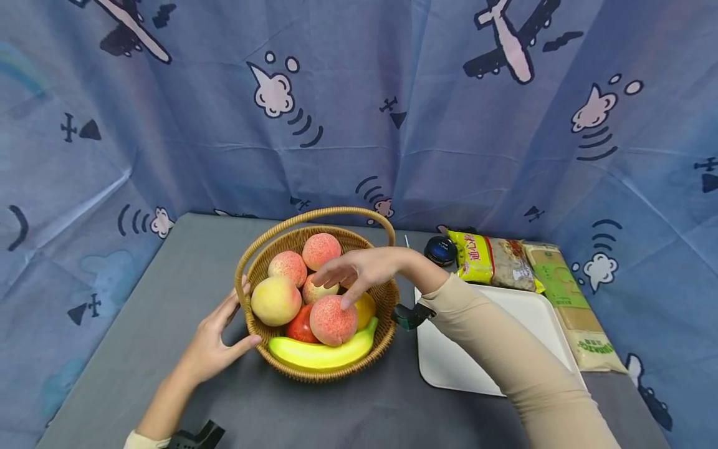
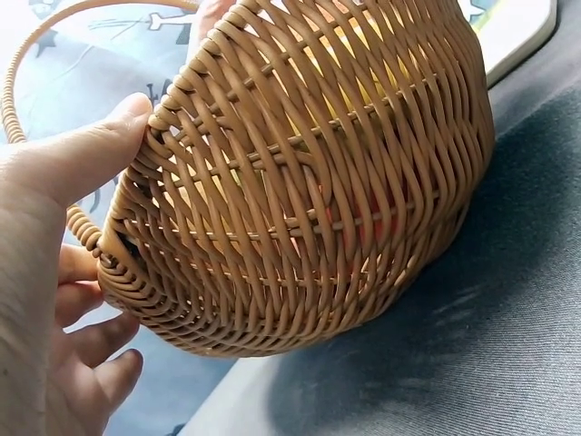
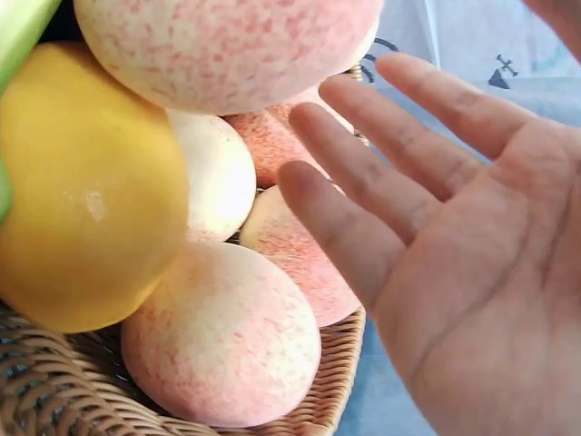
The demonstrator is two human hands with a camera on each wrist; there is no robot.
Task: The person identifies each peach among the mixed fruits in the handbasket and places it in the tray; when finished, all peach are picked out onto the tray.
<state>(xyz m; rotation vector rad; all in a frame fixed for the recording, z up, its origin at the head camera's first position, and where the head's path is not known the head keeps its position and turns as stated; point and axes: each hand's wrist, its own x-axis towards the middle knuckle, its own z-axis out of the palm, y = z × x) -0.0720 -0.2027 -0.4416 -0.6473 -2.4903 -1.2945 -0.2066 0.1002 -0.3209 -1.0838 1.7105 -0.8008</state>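
A wicker basket [image 1: 387,337] with an arched handle [image 1: 331,212] holds several peaches, a banana [image 1: 325,354], a red apple [image 1: 301,325] and a round yellow fruit [image 3: 91,195]. My left hand [image 1: 210,346] rests against the basket's left side, fingers and thumb spread apart. In the left wrist view its thumb [image 2: 100,150] touches the woven rim. Over the fruit hovers my right hand [image 1: 364,269], fingers extended, its thumb at the front peach [image 1: 333,321]. Whether the thumb touches that peach I cannot tell. The right wrist view shows the palm facing the fruit, with nothing held.
To the basket's right lies a white tray [image 1: 449,355], partly under my right forearm. Behind it are a dark round tin [image 1: 440,251] and a yellow food packet [image 1: 493,259]. A green and tan packet [image 1: 578,305] lies at the right. A patterned blue curtain [image 1: 336,125] hangs behind the table.
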